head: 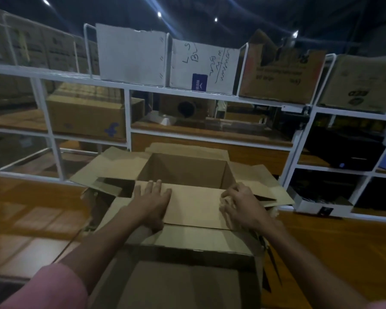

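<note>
The open cardboard box (185, 172) stands on the wooden tabletop (31, 208) right in front of the person, below a white shelf rack (127, 112) stacked with other cartons. At the left, the box's left side flap (112, 168) lies splayed outward and is not yet folded. The left hand (153, 201) rests flat, fingers straight, pressing the near flap (194, 206) down over the opening. This flap is the only one turned inward, and the rest of the box's mouth is uncovered, its inside looking bare. The right hand (239, 206) has its fingers curled at the flap's right edge and seems to grip it; something pale shows under the fingers, but it is too blurred to name. Further right, the right side flap (261, 181) also spreads outward. The step in hand looks like closing the box, first flap down. Next, probably, one hand must keep the near flap level while the other brings the far flap over to meet it — then the two side flaps.
</note>
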`<act>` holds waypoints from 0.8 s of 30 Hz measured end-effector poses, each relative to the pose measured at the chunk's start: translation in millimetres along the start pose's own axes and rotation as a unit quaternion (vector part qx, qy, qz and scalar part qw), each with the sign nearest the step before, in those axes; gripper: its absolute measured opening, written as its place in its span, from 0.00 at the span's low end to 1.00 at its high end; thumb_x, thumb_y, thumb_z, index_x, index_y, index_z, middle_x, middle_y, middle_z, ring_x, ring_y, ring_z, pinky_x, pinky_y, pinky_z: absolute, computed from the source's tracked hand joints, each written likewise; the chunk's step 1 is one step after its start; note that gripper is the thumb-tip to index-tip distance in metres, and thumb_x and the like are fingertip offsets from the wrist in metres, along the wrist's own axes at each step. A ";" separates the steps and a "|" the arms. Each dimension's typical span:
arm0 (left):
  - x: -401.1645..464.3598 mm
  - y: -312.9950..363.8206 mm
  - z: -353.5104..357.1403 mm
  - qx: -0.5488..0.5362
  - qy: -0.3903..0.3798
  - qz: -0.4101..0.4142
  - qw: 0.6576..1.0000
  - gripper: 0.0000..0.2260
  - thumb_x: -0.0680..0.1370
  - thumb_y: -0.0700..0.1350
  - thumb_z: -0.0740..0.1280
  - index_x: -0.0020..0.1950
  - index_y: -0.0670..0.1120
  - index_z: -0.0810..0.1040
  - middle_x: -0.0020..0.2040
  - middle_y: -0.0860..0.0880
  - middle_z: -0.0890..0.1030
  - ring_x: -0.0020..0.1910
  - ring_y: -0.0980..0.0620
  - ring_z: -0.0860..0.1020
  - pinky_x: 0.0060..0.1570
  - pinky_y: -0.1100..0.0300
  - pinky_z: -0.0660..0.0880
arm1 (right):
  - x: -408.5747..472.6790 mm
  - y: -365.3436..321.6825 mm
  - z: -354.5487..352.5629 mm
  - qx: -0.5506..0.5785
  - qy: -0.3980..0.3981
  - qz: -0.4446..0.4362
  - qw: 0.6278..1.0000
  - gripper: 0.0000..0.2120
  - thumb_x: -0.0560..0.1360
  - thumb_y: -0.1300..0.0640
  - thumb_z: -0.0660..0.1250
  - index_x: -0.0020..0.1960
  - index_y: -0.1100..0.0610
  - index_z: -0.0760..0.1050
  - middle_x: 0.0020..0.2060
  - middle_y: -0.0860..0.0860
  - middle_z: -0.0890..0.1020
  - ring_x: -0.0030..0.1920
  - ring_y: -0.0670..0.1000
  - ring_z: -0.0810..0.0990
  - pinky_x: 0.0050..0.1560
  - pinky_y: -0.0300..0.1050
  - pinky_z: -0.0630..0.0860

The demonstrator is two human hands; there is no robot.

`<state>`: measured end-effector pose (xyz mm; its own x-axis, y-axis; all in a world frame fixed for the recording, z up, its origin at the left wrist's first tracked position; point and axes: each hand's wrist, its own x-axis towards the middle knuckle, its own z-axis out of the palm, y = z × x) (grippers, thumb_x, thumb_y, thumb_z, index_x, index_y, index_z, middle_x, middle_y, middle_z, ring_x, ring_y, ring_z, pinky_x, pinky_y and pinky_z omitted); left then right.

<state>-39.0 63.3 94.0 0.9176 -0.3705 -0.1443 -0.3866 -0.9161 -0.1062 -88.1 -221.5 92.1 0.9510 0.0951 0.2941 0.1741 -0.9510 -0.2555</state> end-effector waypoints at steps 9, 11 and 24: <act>1.8 60.1 8.1 -0.130 0.077 0.089 0.985 0.35 0.79 0.60 0.64 0.82 0.52 0.52 0.83 0.47 0.43 0.81 0.42 0.41 0.77 0.37 0.47 | -27.0 12.3 15.1 0.015 0.018 -0.032 0.999 0.15 0.80 0.46 0.64 0.66 0.44 0.73 0.65 0.46 0.70 0.65 0.48 0.66 0.66 0.53 0.70; 1.8 95.2 9.8 -0.142 0.206 0.119 0.961 0.29 0.81 0.55 0.62 0.80 0.52 0.59 0.83 0.47 0.51 0.81 0.45 0.46 0.79 0.41 0.50 | -39.7 26.4 15.0 0.050 0.074 -0.033 0.995 0.15 0.80 0.47 0.66 0.65 0.47 0.74 0.62 0.47 0.73 0.62 0.48 0.68 0.63 0.50 0.71; 31.2 406.6 1.1 -0.077 0.283 0.343 0.892 0.32 0.72 0.50 0.70 0.74 0.47 0.66 0.78 0.41 0.60 0.77 0.35 0.55 0.70 0.34 0.61 | -208.7 229.0 -55.2 0.008 0.267 0.188 0.945 0.27 0.79 0.38 0.58 0.67 0.57 0.75 0.61 0.57 0.76 0.61 0.59 0.74 0.59 0.55 0.73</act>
<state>-167.7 -320.6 45.2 0.3866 -0.8302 0.4016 -0.8982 -0.4378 -0.0405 -260.8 -475.3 23.0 0.6823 -0.4145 0.6022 -0.1420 -0.8831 -0.4471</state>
